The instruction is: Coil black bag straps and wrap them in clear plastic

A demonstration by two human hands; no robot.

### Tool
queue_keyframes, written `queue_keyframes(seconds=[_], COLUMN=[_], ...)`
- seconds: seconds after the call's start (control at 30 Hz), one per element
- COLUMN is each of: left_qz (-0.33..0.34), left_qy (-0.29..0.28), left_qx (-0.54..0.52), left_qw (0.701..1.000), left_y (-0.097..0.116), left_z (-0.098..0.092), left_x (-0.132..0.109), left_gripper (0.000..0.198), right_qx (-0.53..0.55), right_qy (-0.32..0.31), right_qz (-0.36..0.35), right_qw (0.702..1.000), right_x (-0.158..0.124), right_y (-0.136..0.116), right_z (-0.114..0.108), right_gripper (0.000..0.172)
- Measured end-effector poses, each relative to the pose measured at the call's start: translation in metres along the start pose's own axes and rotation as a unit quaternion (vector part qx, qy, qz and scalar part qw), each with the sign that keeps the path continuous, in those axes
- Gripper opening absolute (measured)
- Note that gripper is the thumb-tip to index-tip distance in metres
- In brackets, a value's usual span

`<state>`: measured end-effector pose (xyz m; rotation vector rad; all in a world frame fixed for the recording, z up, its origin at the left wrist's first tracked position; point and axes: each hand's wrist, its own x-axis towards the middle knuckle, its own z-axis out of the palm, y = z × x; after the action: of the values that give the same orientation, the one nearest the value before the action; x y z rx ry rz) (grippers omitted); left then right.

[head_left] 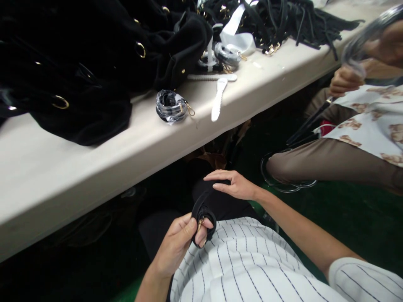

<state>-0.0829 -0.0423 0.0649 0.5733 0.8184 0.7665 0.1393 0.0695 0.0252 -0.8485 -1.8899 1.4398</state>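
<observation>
Above my lap, my left hand (185, 235) is closed around a coiled black strap (199, 206), with a small gold clasp showing between the fingers. One end of the strap sticks up from the coil toward my right hand (234, 183). That hand is beyond the coil and to its right, fingers apart over my dark trousers, and no held object shows in it. On the table, a wrapped black strap coil (171, 107) with a gold hook lies near the front edge. Beside it to the right is a white toothed strip (219, 100).
A white table (126, 167) runs diagonally ahead. Black bags with gold rings (103, 54) cover its left part. Farther back lie black fringed pieces (299, 25), white ribbon (236, 37) and more wrapped coils (227, 54). At right sits another person, whose hands (348, 79) hold a strap.
</observation>
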Motion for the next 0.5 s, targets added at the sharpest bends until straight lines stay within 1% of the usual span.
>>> queue_keyframes(seconds=[0.1,0.17,0.23,0.3,0.37,0.43,0.5], left_qz=[0.009,0.019,0.033,0.052,0.069,0.082,0.089], left_qy=[0.011,0.013,0.023,0.042,0.064,0.092,0.122], left_qx=[-0.002,-0.009,-0.018,-0.028,-0.047,-0.075,-0.104], left_qw=[1.000,1.000,0.999,0.997,0.994,0.990,0.983], left_y=[0.006,0.009,0.011,0.012,0.012,0.012,0.012], left_z=[0.001,0.001,0.001,0.002,0.003,0.004,0.003], left_x=[-0.003,-0.004,-0.005,-0.003,-0.001,0.001,0.004], left_gripper=[0.033,0.033,0.033,0.032,0.031,0.031,0.030], right_qx=[0.005,-0.027,-0.065,-0.086,-0.087,-0.074,-0.065], right_qy=[-0.031,-0.008,0.041,0.073,0.071,0.062,0.068], right_qz=[-0.055,-0.080,-0.090,-0.088,-0.075,-0.051,-0.023], right_qw=[0.998,0.996,0.993,0.990,0.991,0.994,0.995], right_x=[-0.001,-0.003,-0.004,-0.005,-0.007,-0.008,-0.010], right_y=[-0.019,-0.023,-0.021,-0.019,-0.019,-0.022,-0.026], right_z=[0.014,0.024,0.035,0.044,0.051,0.056,0.058], right_gripper=[0.033,0.034,0.030,0.026,0.026,0.025,0.024])
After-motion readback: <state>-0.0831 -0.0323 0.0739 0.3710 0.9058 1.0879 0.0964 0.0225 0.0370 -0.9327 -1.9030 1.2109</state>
